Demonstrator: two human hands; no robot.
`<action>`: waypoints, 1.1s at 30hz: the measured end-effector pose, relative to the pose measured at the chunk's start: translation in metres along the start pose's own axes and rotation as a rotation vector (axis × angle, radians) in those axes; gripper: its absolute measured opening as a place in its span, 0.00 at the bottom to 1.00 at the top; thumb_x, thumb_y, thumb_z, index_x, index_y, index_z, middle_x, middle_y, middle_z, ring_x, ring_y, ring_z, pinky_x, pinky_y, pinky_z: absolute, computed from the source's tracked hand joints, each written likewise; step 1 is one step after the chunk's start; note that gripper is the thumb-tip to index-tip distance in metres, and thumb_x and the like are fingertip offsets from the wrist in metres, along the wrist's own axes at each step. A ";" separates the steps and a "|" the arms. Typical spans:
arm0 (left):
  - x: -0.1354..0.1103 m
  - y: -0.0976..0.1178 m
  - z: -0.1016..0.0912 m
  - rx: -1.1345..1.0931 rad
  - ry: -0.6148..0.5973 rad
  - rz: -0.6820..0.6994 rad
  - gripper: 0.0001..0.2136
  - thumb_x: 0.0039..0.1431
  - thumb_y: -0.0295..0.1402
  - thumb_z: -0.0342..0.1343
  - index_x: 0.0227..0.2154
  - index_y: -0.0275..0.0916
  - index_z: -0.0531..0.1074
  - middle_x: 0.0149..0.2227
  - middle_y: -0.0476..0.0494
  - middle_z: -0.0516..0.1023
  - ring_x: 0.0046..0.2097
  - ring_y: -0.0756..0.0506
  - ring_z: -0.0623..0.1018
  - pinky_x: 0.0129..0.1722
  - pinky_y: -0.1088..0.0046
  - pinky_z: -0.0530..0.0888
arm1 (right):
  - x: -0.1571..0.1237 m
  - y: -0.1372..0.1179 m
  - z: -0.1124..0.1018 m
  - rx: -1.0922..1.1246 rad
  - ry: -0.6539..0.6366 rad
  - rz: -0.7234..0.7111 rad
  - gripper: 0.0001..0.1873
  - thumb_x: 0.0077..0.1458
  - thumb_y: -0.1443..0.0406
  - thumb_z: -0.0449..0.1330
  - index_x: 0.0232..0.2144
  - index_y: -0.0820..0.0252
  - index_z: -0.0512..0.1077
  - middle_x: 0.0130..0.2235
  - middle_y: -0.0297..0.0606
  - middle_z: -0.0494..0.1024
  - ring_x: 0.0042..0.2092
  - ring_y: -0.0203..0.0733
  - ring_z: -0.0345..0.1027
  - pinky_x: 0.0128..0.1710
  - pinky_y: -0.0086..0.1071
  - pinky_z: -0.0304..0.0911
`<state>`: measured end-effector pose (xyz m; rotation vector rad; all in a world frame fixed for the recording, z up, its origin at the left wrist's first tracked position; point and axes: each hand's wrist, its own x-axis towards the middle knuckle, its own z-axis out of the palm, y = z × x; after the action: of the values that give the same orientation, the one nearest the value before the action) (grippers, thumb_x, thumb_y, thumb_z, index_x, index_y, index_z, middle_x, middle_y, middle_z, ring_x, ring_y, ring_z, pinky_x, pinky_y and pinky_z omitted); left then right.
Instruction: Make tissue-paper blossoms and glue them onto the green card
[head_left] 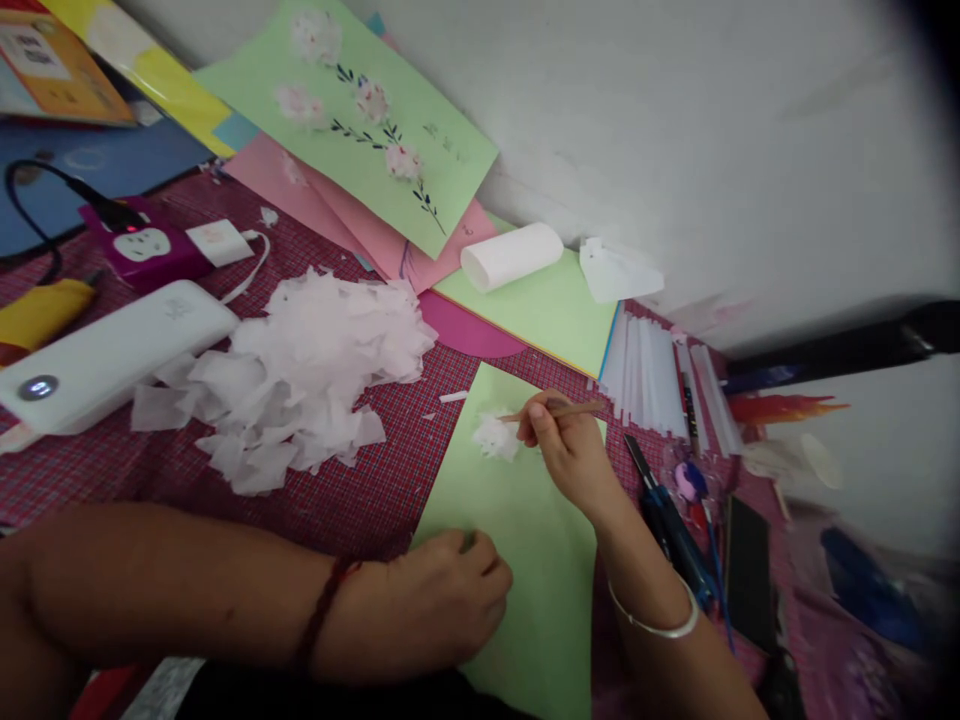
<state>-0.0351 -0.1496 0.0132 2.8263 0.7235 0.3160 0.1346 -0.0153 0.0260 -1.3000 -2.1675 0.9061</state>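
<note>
My right hand [566, 445] pinches a thin brown wooden stick [581, 408]. Its tip touches a fluffy white paper flower [495, 436] near the top of a light green sheet [517, 580]. My left hand [442, 600] rests lower on the same sheet with its fingers curled closed. Whatever may be inside those fingers is hidden. To the left of the sheet lies a loose heap of thin white paper squares [322, 350].
A white power bank [120, 350] and a purple socket block [150, 245] stand at left. Behind are a green flower picture [382, 120] and a paper roll [514, 257]. White strips [641, 370] and a blue-black tool [675, 540] lie at right, near the wall.
</note>
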 end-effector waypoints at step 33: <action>-0.009 0.006 0.017 0.152 0.054 0.036 0.04 0.55 0.29 0.56 0.31 0.36 0.76 0.35 0.40 0.70 0.37 0.42 0.68 0.31 0.65 0.61 | -0.033 0.000 0.012 0.175 0.209 0.209 0.21 0.60 0.49 0.51 0.29 0.60 0.66 0.23 0.34 0.74 0.22 0.33 0.66 0.22 0.27 0.60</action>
<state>-0.0355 -0.1611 -0.0032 2.9874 0.7372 0.3588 0.1415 -0.0479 0.0163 -1.4801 -1.7779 0.9676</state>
